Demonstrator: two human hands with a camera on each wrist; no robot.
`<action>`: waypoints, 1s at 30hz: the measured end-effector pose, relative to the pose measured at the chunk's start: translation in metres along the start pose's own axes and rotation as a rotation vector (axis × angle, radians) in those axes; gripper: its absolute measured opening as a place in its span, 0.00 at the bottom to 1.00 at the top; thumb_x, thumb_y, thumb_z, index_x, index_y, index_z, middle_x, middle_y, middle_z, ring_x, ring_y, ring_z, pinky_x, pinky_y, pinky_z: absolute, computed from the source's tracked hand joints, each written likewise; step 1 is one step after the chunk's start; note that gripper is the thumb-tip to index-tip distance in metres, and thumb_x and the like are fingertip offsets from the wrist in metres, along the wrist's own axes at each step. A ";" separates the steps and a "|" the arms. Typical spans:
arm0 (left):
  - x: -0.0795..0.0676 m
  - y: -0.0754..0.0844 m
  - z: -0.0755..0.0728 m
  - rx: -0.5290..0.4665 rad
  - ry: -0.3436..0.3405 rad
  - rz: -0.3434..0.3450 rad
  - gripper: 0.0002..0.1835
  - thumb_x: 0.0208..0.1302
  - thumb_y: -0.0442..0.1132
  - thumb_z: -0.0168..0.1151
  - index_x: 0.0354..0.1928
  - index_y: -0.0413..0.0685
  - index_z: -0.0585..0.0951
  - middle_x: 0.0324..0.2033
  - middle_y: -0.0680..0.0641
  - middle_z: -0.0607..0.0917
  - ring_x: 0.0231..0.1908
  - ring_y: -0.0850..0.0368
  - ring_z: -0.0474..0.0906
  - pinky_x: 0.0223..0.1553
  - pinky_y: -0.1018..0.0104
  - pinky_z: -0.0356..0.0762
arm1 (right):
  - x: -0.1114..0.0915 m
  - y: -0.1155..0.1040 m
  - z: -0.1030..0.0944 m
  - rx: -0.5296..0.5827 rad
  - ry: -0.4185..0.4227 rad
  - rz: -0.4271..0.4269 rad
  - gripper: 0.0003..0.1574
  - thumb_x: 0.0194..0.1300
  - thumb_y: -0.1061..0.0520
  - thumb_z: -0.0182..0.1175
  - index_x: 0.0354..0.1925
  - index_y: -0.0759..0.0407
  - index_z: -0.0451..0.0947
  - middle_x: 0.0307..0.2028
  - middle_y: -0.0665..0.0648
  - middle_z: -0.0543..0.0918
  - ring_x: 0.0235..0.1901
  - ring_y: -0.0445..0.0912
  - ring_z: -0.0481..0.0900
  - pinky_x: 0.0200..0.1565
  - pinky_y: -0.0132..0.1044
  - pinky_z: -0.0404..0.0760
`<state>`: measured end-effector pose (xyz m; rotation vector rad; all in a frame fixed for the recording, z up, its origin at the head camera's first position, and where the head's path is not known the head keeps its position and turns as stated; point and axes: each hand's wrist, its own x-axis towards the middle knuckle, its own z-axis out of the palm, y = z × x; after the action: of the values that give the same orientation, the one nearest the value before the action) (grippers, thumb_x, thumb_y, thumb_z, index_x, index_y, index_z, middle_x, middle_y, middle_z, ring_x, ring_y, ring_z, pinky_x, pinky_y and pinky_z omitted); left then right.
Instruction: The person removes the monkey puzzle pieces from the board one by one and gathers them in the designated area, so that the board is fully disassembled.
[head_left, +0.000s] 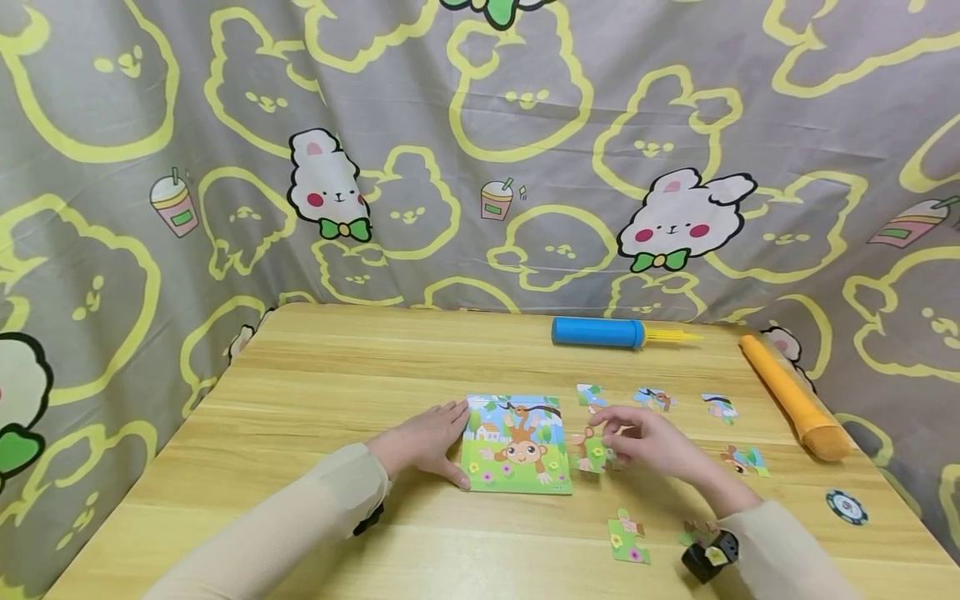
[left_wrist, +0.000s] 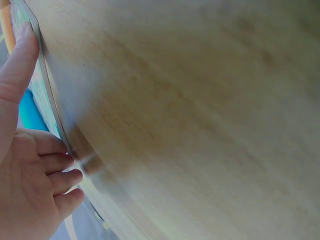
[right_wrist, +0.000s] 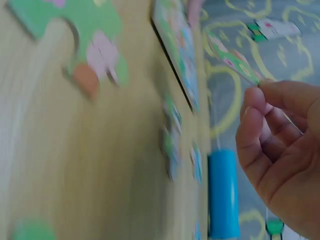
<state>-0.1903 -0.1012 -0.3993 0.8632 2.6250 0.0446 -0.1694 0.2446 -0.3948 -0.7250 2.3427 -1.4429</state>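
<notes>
A square picture board point(head_left: 517, 478) with a cartoon monkey lies near the middle of the table. My left hand point(head_left: 429, 442) rests along its left edge, thumb near the front corner and fingers near the back corner. In the left wrist view, the thumb and fingers of that hand point(left_wrist: 30, 185) reach along the board's edge. Just right of the board, my right hand point(head_left: 656, 443) pinches a green flowered puzzle piece point(head_left: 592, 454) between thumb and forefinger. The right wrist view shows this piece point(right_wrist: 235, 60) raised and tilted, gripped at one corner.
Loose puzzle pieces lie right of the board, including one at the front point(head_left: 627, 540) and one at the right point(head_left: 746, 461). A blue hand pump point(head_left: 597, 332) lies at the back. An orange tapered tube point(head_left: 795, 398) and a round chip point(head_left: 847, 507) are at the right.
</notes>
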 end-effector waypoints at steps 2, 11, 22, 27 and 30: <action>0.000 0.000 0.000 0.004 0.000 0.000 0.61 0.43 0.71 0.60 0.70 0.36 0.51 0.69 0.40 0.49 0.68 0.46 0.44 0.66 0.56 0.45 | -0.011 0.002 -0.012 0.007 0.012 0.031 0.19 0.67 0.61 0.53 0.53 0.70 0.69 0.33 0.66 0.74 0.20 0.43 0.72 0.21 0.40 0.76; 0.002 -0.002 0.002 0.017 0.005 0.003 0.61 0.43 0.71 0.59 0.69 0.36 0.51 0.69 0.39 0.49 0.68 0.45 0.44 0.66 0.56 0.46 | -0.073 0.027 -0.073 0.019 -0.042 0.092 0.18 0.69 0.63 0.48 0.54 0.73 0.65 0.31 0.62 0.74 0.20 0.41 0.72 0.21 0.41 0.77; -0.001 -0.001 0.000 0.008 -0.001 -0.003 0.60 0.44 0.70 0.60 0.70 0.36 0.51 0.69 0.40 0.49 0.68 0.46 0.44 0.66 0.57 0.45 | -0.138 0.064 -0.114 0.216 -0.247 0.148 0.18 0.70 0.69 0.39 0.54 0.67 0.69 0.25 0.65 0.73 0.16 0.48 0.70 0.14 0.48 0.59; -0.001 -0.001 -0.001 0.009 0.000 -0.003 0.60 0.44 0.69 0.61 0.69 0.36 0.51 0.69 0.40 0.49 0.68 0.46 0.44 0.66 0.57 0.45 | -0.152 0.074 -0.117 0.220 -0.253 0.188 0.21 0.69 0.70 0.41 0.52 0.58 0.73 0.24 0.58 0.75 0.19 0.40 0.72 0.13 0.39 0.64; -0.001 -0.001 0.000 0.009 0.004 0.001 0.60 0.44 0.70 0.60 0.69 0.36 0.52 0.69 0.39 0.49 0.68 0.45 0.44 0.66 0.56 0.46 | -0.156 0.079 -0.116 0.237 -0.261 0.185 0.22 0.68 0.71 0.40 0.52 0.57 0.74 0.23 0.59 0.74 0.18 0.42 0.71 0.12 0.38 0.63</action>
<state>-0.1905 -0.1030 -0.3990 0.8682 2.6309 0.0348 -0.1183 0.4471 -0.4140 -0.5764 1.9471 -1.4186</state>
